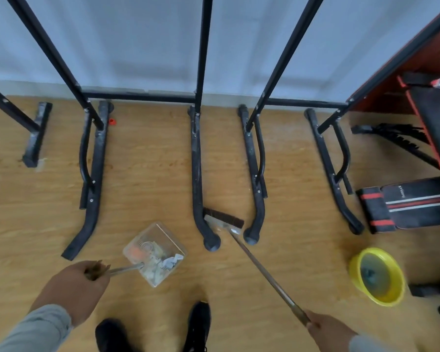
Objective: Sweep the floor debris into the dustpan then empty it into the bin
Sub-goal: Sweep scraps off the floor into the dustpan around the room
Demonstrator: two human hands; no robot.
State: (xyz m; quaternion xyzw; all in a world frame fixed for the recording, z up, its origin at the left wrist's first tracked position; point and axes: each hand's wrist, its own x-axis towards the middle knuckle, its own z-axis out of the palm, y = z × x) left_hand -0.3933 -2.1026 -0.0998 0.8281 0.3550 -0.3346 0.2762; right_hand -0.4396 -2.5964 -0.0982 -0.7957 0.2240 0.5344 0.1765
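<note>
The floor (148, 153) is light wood-grain laminate, meeting a pale wall (137, 41) along the far edge. Black steel rack frames (198, 158) stand against that wall, with curved feet reaching toward the person. A small red cap (111, 121) lies on the floor just beside one foot. At right, a black-and-red weight bench (414, 207) is cut off by the picture edge. A yellow bin (376, 276) sits on the floor to the right, well apart from the dustpan.

The left hand (73, 288) grips the metal handle of the clear dustpan (155, 254), fingers curled round it. The dustpan sits low over the floor between 2 rack feet (whether it touches the floor cannot be told). It holds debris (163, 262): crumpled white paper, an orange scrap and pale bits too blurred to identify.

The right hand (328, 331) holds the upper end of the broom (224, 221) handle in a closed grasp. The broom head rests on the floor between 2 rack feet, bristles toward the wall, near the dustpan but apart from it.

2 black shoes (198, 323) show at the bottom edge, partly cut off. Both grey sleeves (36, 329) run out of view.
</note>
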